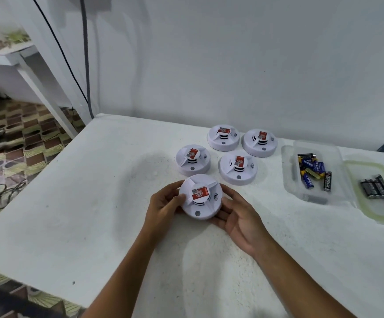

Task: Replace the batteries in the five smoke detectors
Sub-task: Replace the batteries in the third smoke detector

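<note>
The held smoke detector sits just below the middle of the frame, a round white disc with raised ribs, a red label on its centre cap, a small grey button near its lower edge and sounder slots on its right side. It is tilted toward the camera, held between both hands. The left hand grips its left edge, thumb curled onto the face and fingers behind. The right hand cradles its right and lower rim, palm up, fingers bent round the underside.

Above it, four more smoke detectors of the same make lie face up in a loose cluster (each with the same red label), close together but apart from the one in hand.

At the right of the frame a clear plastic tray holds a heap of blue batteries and black ones. Just beside it, at the right edge, a clear lid with a yellowish rim carries black Eveready batteries.

All rest on a white, grainy table set against a plain white wall. In the upper left, dark cables hang down the wall, and a patterned floor shows at the left.
</note>
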`<control>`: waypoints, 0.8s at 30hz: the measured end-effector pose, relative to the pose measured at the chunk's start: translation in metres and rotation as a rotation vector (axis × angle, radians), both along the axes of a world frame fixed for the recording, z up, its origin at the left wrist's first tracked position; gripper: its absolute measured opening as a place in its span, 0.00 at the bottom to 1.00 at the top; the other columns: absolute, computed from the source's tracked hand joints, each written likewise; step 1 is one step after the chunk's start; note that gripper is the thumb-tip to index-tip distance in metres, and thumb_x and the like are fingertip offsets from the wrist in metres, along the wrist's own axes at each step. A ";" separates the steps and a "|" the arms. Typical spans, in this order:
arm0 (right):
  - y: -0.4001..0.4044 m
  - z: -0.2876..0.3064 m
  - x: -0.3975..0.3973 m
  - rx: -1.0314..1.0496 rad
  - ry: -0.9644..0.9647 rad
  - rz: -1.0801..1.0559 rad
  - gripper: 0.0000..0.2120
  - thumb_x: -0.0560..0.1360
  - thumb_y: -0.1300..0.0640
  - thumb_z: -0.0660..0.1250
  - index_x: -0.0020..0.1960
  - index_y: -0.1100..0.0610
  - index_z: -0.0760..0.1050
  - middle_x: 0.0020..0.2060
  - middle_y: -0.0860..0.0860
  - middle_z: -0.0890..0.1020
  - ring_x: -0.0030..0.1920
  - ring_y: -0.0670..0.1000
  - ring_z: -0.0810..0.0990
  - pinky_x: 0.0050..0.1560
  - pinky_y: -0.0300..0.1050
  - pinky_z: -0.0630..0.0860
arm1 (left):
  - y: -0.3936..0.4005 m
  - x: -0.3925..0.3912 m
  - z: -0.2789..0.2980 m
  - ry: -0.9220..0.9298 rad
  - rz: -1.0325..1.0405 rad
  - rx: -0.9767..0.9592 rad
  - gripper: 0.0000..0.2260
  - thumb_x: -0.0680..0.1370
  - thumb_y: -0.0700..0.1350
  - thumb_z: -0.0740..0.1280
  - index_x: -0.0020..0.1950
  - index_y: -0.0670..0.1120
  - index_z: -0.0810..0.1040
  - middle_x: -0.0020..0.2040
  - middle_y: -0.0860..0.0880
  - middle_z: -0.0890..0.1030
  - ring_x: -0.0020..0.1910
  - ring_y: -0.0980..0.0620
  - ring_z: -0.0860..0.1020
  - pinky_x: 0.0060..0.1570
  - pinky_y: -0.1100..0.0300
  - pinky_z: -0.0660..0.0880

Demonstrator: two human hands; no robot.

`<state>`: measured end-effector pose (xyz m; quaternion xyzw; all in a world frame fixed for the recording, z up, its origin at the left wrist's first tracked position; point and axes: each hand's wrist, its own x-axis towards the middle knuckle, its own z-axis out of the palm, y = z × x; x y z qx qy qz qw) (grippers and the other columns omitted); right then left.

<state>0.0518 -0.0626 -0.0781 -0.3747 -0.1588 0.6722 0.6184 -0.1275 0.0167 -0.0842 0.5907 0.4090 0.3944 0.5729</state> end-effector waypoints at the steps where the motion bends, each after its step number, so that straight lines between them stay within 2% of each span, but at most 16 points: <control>1: 0.000 0.000 0.000 0.000 0.004 0.002 0.22 0.73 0.62 0.64 0.67 0.58 0.71 0.58 0.62 0.81 0.57 0.61 0.81 0.56 0.55 0.80 | 0.000 0.000 0.001 -0.003 -0.002 -0.004 0.18 0.71 0.49 0.69 0.59 0.48 0.80 0.53 0.46 0.85 0.55 0.44 0.82 0.58 0.40 0.76; 3: 0.000 0.001 0.001 -0.003 0.014 0.005 0.23 0.71 0.63 0.65 0.67 0.58 0.72 0.57 0.62 0.81 0.56 0.61 0.82 0.55 0.55 0.80 | 0.001 -0.001 0.001 -0.006 -0.011 -0.011 0.19 0.71 0.49 0.69 0.60 0.47 0.80 0.54 0.46 0.84 0.55 0.44 0.82 0.58 0.39 0.76; 7: 0.001 0.002 0.001 -0.005 0.022 0.006 0.23 0.71 0.64 0.65 0.66 0.58 0.72 0.57 0.62 0.81 0.55 0.61 0.82 0.54 0.55 0.80 | 0.001 -0.002 0.001 -0.005 -0.011 -0.029 0.15 0.74 0.43 0.67 0.61 0.46 0.79 0.54 0.46 0.84 0.54 0.44 0.82 0.57 0.40 0.77; 10: 0.002 0.002 0.000 -0.012 0.029 0.003 0.23 0.71 0.64 0.64 0.66 0.58 0.72 0.57 0.62 0.81 0.55 0.60 0.82 0.52 0.54 0.81 | 0.002 -0.002 0.002 0.012 -0.021 -0.030 0.15 0.75 0.43 0.66 0.61 0.46 0.79 0.54 0.46 0.84 0.54 0.44 0.82 0.57 0.42 0.77; 14: 0.001 0.002 -0.001 -0.012 0.049 -0.012 0.30 0.66 0.61 0.75 0.66 0.59 0.72 0.59 0.63 0.80 0.58 0.63 0.81 0.51 0.56 0.81 | 0.003 -0.003 0.001 0.041 -0.047 -0.035 0.15 0.75 0.45 0.66 0.61 0.48 0.78 0.54 0.48 0.84 0.54 0.46 0.82 0.55 0.46 0.79; 15: 0.001 0.002 -0.001 -0.012 0.057 -0.018 0.30 0.66 0.61 0.75 0.67 0.60 0.72 0.59 0.64 0.80 0.58 0.63 0.80 0.52 0.57 0.81 | 0.004 -0.004 0.001 0.047 -0.056 -0.035 0.15 0.74 0.46 0.66 0.61 0.49 0.78 0.54 0.49 0.84 0.54 0.46 0.82 0.54 0.48 0.79; 18: 0.002 0.002 -0.001 -0.022 0.045 -0.027 0.22 0.72 0.65 0.64 0.67 0.61 0.71 0.59 0.64 0.80 0.57 0.63 0.81 0.54 0.58 0.80 | 0.006 -0.004 0.001 0.059 -0.098 -0.031 0.14 0.75 0.47 0.66 0.60 0.51 0.78 0.54 0.50 0.84 0.53 0.48 0.82 0.53 0.50 0.80; 24: 0.001 0.006 -0.003 -0.072 0.011 -0.075 0.22 0.74 0.65 0.62 0.68 0.62 0.70 0.61 0.65 0.78 0.58 0.64 0.80 0.52 0.57 0.80 | 0.012 -0.008 0.005 0.068 -0.175 -0.075 0.16 0.74 0.48 0.67 0.61 0.49 0.78 0.54 0.48 0.84 0.52 0.46 0.83 0.53 0.47 0.80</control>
